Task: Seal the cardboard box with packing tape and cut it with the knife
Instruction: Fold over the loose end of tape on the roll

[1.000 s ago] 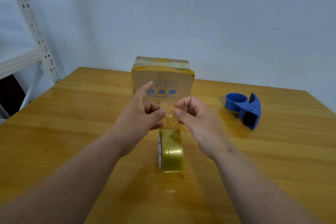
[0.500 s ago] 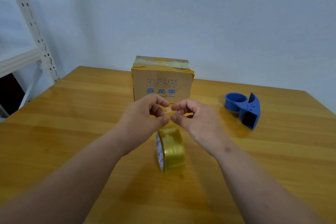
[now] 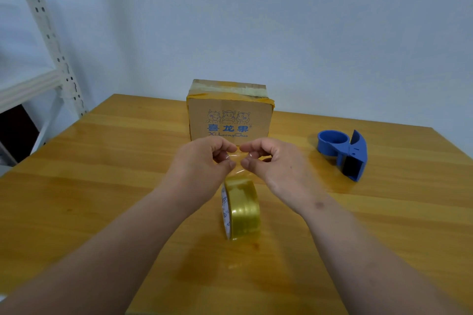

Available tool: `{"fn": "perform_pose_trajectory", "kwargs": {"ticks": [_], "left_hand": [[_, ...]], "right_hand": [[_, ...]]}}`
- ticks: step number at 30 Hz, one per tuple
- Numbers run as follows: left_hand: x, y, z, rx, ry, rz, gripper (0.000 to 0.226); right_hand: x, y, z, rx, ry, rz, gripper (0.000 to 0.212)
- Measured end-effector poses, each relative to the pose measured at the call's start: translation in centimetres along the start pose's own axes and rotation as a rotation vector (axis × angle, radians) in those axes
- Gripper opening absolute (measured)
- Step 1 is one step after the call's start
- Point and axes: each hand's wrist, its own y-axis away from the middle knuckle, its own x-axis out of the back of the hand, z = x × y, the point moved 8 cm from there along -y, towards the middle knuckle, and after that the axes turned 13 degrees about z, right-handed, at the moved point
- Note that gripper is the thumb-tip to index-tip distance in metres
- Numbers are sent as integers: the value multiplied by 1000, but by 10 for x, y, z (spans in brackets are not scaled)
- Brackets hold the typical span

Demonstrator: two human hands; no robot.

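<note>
A roll of clear yellowish packing tape (image 3: 242, 208) stands on its edge in the middle of the wooden table (image 3: 102, 174). A loose strip of tape (image 3: 236, 162) rises from the roll to my fingers. My left hand (image 3: 202, 163) and my right hand (image 3: 276, 163) both pinch the strip's free end between thumb and fingers, side by side just above the roll. Behind them stands the cardboard box (image 3: 230, 112), with blue printing on its front and old tape across its top. No knife is in view.
A blue tape dispenser (image 3: 343, 153) lies on the table to the right of the box. A white metal shelf rack (image 3: 46, 59) stands past the table's left edge. A pale wall rises behind the table.
Both hands have drawn closer together on the tape end, and my left index finger has curled down from pointing. The roll has hardly moved.
</note>
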Motion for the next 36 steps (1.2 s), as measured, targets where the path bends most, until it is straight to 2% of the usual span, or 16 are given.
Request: {"fn": "perform_pose_trajectory", "kwargs": {"ticks": [9,16,20,27,32,36], "left_hand": [[1,0,-2,10,-65,16,19],[0,1,1,23,-60,10,9],[-2,-1,-3,63,2,5,10],[-4,-2,-9,174,184,-53,11],[-7,-5,-18,237,293,-43,10],[-7,-7,-20,241,316,-5,21]], "right_hand": [[1,0,-6,30,51,16,15],[1,-1,-9,49,54,5,9],[-1,-3,-10,108,132,12,5],[-1,-6,-9,73,8,-51,4],[-5,-7,-3,33,-147,-82,18],[-1,-12,2,3,-182,32,26]]}}
